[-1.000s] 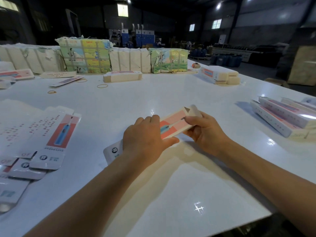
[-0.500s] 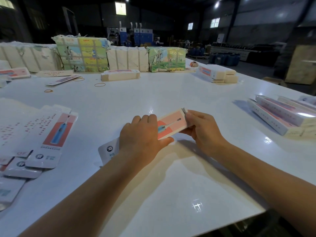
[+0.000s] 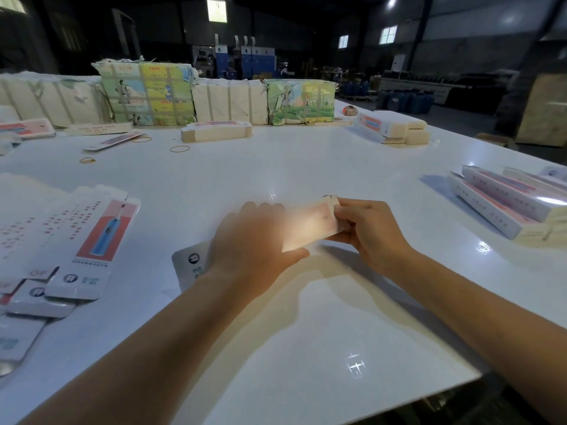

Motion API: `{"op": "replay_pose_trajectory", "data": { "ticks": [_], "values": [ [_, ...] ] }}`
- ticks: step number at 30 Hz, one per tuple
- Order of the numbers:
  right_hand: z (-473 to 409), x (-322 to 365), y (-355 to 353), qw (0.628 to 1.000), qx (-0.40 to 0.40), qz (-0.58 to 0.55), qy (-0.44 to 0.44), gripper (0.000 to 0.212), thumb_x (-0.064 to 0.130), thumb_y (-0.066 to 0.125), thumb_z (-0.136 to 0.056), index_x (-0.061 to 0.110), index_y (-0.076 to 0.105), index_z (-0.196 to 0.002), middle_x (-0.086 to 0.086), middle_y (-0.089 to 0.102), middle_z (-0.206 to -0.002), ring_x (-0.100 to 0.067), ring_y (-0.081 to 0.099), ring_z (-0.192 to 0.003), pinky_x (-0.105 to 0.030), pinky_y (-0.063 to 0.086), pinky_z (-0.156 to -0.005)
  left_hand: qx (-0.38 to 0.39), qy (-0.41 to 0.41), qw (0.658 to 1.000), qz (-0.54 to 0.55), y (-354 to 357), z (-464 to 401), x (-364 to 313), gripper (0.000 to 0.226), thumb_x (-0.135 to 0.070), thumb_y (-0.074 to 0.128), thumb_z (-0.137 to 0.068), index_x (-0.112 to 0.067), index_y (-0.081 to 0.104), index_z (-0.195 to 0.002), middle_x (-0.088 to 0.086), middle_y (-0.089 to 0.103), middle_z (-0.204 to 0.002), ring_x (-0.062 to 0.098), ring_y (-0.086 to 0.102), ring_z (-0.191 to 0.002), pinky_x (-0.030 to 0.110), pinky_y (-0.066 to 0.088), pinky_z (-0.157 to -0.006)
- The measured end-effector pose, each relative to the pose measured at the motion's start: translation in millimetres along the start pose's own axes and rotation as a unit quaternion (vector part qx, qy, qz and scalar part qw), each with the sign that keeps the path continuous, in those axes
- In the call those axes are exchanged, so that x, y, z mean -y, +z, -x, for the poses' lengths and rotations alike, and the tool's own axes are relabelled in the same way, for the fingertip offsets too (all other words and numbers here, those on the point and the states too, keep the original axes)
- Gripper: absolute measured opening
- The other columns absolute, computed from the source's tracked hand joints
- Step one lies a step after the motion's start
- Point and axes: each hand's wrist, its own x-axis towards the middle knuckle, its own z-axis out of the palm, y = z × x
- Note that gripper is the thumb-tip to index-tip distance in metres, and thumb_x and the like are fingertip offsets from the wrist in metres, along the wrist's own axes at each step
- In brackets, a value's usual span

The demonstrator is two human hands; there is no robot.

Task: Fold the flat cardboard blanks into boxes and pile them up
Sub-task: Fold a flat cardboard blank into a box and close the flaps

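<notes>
At centre frame, the right hand pinches the small end flaps of a long pink-and-white printed cardboard box, fingers closed on them. The left hand clamps the box's middle, thumb below and fingers over the top. A second ago the end flap stood open and upright; now it is pressed nearly flush, so this end looks close to shut. Flat printed blanks wait at left on the glossy white table; folded boxes are piled at right.
</notes>
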Motion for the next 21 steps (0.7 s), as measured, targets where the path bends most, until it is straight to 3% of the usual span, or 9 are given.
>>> {"op": "replay_pose_trajectory", "data": {
  "ticks": [2,5,8,11,15,17,18,21],
  "values": [
    [6,1,3,0.996,-0.018,0.071,-0.058,0.056,-0.001,0.039,-0.092,0.032,0.075,-0.063,0.011,0.071,-0.068,-0.009,0.07,-0.069,-0.025,0.057,-0.068,-0.007,0.0,1.0,0.011,-2,0,-1,0.065,-0.069,0.054,-0.076,-0.015,0.054,-0.113,0.002,0.062,-0.101,0.021,0.056,-0.088,0.032,0.046,-0.068],
    [14,-1,10,0.984,-0.035,0.132,-0.118,0.041,0.004,0.036,-0.093,0.019,0.058,-0.061,0.009,0.061,-0.059,-0.01,0.059,-0.06,-0.021,0.051,-0.062,-0.008,-0.005,1.0,0.016,-2,0,-4,0.065,-0.069,0.052,-0.078,-0.015,0.051,-0.114,0.001,0.06,-0.1,0.02,0.054,-0.088,0.031,0.044,-0.068],
    [18,-4,14,0.947,-0.053,0.266,-0.172,0.028,0.006,0.037,-0.096,0.018,0.052,-0.076,0.003,0.059,-0.064,-0.008,0.051,-0.057,-0.011,0.037,-0.052,-0.014,-0.016,1.0,0.007,0,-2,-7,0.064,-0.069,0.049,-0.079,-0.015,0.049,-0.114,0.0,0.058,-0.101,0.019,0.052,-0.089,0.029,0.038,-0.066],
    [20,-6,14,0.92,-0.058,0.33,-0.201,0.02,0.009,0.037,-0.099,0.011,0.056,-0.094,-0.003,0.064,-0.075,-0.012,0.055,-0.064,-0.018,0.038,-0.059,-0.017,-0.024,0.999,0.023,-3,0,-12,0.064,-0.065,0.055,-0.078,-0.012,0.053,-0.112,0.004,0.06,-0.098,0.023,0.054,-0.087,0.03,0.033,-0.063],
    [13,-1,11,0.949,-0.065,0.262,-0.163,0.024,0.015,0.042,-0.099,0.006,0.062,-0.11,-0.007,0.069,-0.093,-0.022,0.062,-0.083,-0.033,0.051,-0.077,0.0,-0.064,0.998,0.016,-4,-2,-9,0.071,-0.074,0.045,-0.077,-0.018,0.047,-0.119,-0.001,0.059,-0.104,0.017,0.052,-0.086,0.027,0.033,-0.061],
    [12,-3,12,0.959,-0.073,0.24,-0.132,0.027,0.022,0.044,-0.099,0.007,0.065,-0.107,-0.012,0.069,-0.096,-0.029,0.062,-0.088,-0.047,0.051,-0.084,0.025,-0.114,0.993,0.027,-6,-6,-7,0.073,-0.078,0.04,-0.074,-0.02,0.044,-0.118,-0.003,0.058,-0.106,0.013,0.045,-0.081,0.026,0.034,-0.061],
    [13,-4,13,0.955,-0.078,0.251,-0.135,0.026,0.023,0.044,-0.099,0.01,0.067,-0.102,-0.012,0.07,-0.092,-0.028,0.063,-0.086,-0.047,0.051,-0.082,0.037,-0.133,0.99,0.032,-7,-7,-7,0.073,-0.079,0.039,-0.073,-0.02,0.043,-0.116,-0.002,0.058,-0.106,0.012,0.042,-0.079,0.027,0.034,-0.061],
    [16,-9,15,0.929,-0.086,0.307,-0.187,0.025,0.023,0.042,-0.1,0.02,0.067,-0.103,-0.002,0.07,-0.087,-0.011,0.059,-0.076,-0.023,0.048,-0.07,0.058,-0.155,0.985,0.04,-8,-10,-7,0.073,-0.078,0.039,-0.072,-0.02,0.042,-0.115,-0.001,0.058,-0.106,0.012,0.042,-0.08,0.027,0.035,-0.062]
  ]
}}
